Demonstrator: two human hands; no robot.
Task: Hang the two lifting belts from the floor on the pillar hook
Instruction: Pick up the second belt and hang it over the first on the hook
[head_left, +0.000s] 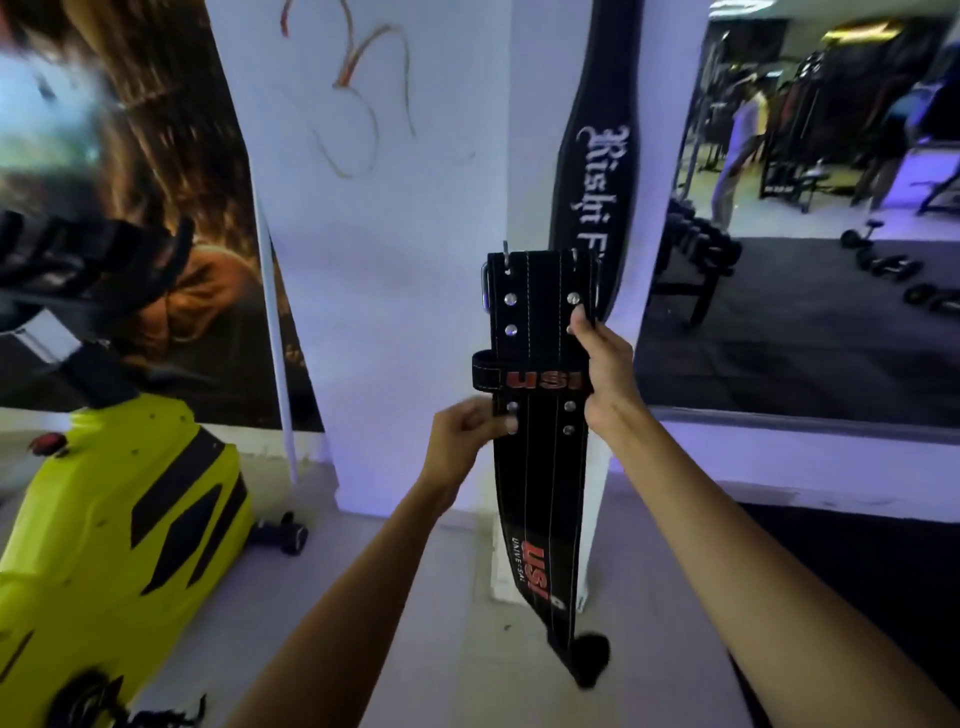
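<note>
Two hands' grips pinch the USI belt (540, 467) edges against the pillar (405, 260).

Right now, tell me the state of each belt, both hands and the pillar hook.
USI belt: held upright in front of the pillar, its lower end trailing on the floor.
Second black belt: already hanging on the pillar.
Left hand: fingers pinching the USI belt's left edge.
Right hand: gripping its right edge.
Pillar hook: cannot be made out clearly.
</note>
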